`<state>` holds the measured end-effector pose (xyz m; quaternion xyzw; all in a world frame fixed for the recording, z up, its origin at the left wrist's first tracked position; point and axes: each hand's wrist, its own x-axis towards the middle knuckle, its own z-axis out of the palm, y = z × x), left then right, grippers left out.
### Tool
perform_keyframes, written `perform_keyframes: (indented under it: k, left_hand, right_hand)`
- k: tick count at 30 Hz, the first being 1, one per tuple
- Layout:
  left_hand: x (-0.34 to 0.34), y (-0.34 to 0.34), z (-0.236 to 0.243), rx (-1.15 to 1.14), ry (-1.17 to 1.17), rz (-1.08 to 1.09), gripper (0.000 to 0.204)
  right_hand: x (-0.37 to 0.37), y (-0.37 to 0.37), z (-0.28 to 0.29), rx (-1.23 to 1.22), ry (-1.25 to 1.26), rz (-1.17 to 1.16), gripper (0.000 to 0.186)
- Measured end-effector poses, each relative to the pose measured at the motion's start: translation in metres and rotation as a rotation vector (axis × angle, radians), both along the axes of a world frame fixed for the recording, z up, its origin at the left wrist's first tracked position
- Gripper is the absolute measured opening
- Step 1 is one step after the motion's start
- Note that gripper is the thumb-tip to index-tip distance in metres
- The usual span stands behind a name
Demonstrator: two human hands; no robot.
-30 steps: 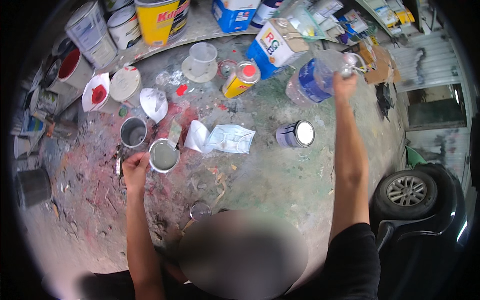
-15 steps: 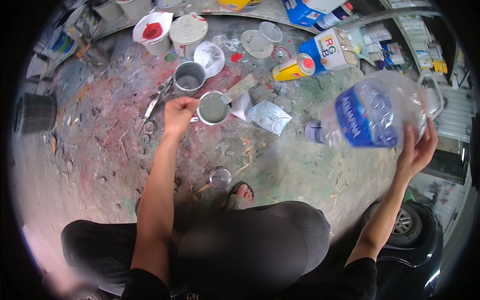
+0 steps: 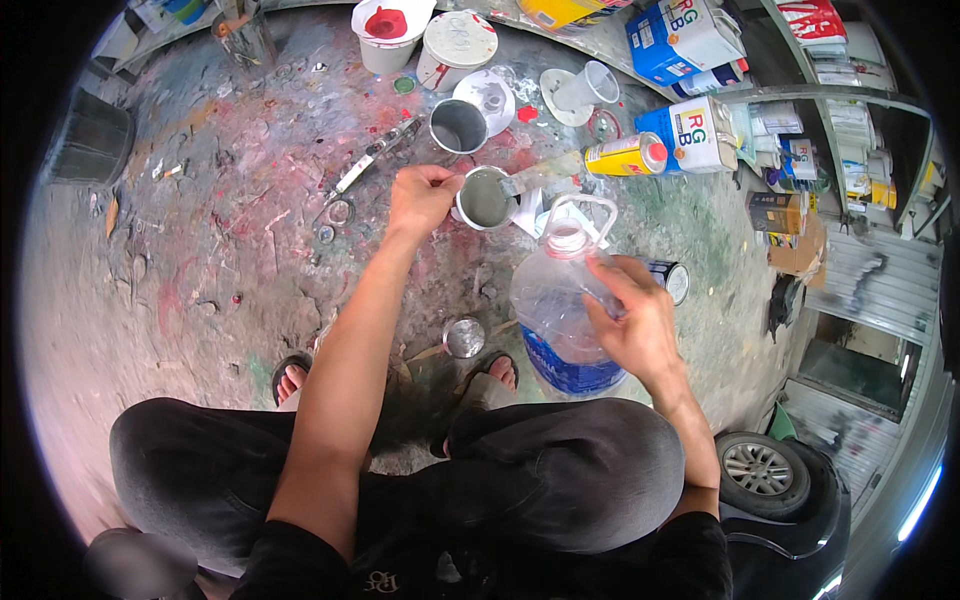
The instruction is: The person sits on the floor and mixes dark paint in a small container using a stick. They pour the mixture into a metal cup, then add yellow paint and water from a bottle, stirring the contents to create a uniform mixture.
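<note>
My left hand [image 3: 424, 202] grips the rim of a white cup [image 3: 460, 212] holding grey-green paint [image 3: 487, 198]. A flat spatula [image 3: 545, 172] slants out of the cup to its right. My right hand [image 3: 638, 318] is closed on the upper side of a large clear plastic bottle [image 3: 550, 295] with a blue label and a loop handle. The bottle is roughly upright with its mouth open, to the right of the cup and close to my right knee. Whether its base rests on the floor cannot be told. Behind it lies a folded pale sheet [image 3: 568, 215], partly hidden.
A grey-lined pot [image 3: 458, 127] stands beyond the cup. White buckets [image 3: 460, 50], a yellow can [image 3: 626, 157] and a blue-and-white tin [image 3: 690, 135] stand further back. A small can [image 3: 670, 281] is behind my right hand. Near my feet sits a clear round lid [image 3: 463, 338].
The bottle has swung from the far right, where it was tilted sideways, toward the middle and now is upright. My left hand keeps hold of the cup. The view has shifted right.
</note>
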<state>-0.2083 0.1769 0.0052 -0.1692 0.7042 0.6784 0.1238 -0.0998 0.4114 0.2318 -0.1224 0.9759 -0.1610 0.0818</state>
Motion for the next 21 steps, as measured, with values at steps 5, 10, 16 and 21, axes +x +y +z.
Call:
perform_keyframes:
  k: [5, 10, 16, 21]
  left_hand:
    - [0.001, -0.001, 0.002, -0.007, -0.007, 0.009, 0.019]
    - [0.002, 0.002, 0.003, -0.005, 0.015, 0.025, 0.016]
    - [0.004, 0.0, 0.01, -0.055, 0.011, 0.019, 0.019]
    - [0.005, 0.0, 0.018, -0.063, -0.005, 0.02, 0.019]
  right_hand:
    - [-0.003, -0.015, -0.018, 0.104, -0.036, 0.054, 0.048]
    - [-0.01, -0.025, -0.028, 0.189, -0.031, 0.069, 0.049]
    - [-0.019, -0.034, -0.033, 0.244, -0.015, 0.092, 0.049]
    - [-0.023, -0.037, -0.035, 0.271, -0.042, 0.084, 0.05]
